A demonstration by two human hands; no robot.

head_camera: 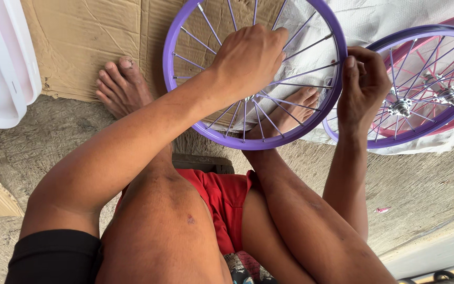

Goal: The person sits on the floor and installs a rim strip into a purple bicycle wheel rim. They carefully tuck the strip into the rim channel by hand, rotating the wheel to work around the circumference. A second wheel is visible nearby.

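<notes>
A purple spoked bicycle wheel rim (174, 37) stands upright in front of me, between my bare feet. My left hand (249, 58) reaches in among its thin metal spokes near the middle, fingers closed around spokes. My right hand (362, 84) is closed on the rim's right edge, thumb pressed along the purple band. My knees and red shorts fill the lower part of the view.
A second purple wheel (450, 113) with a silver hub lies at the right on white cloth (374, 21), a pink rim under it. Flattened cardboard (80, 42) covers the ground ahead. A white plastic object (3, 68) sits at the left edge.
</notes>
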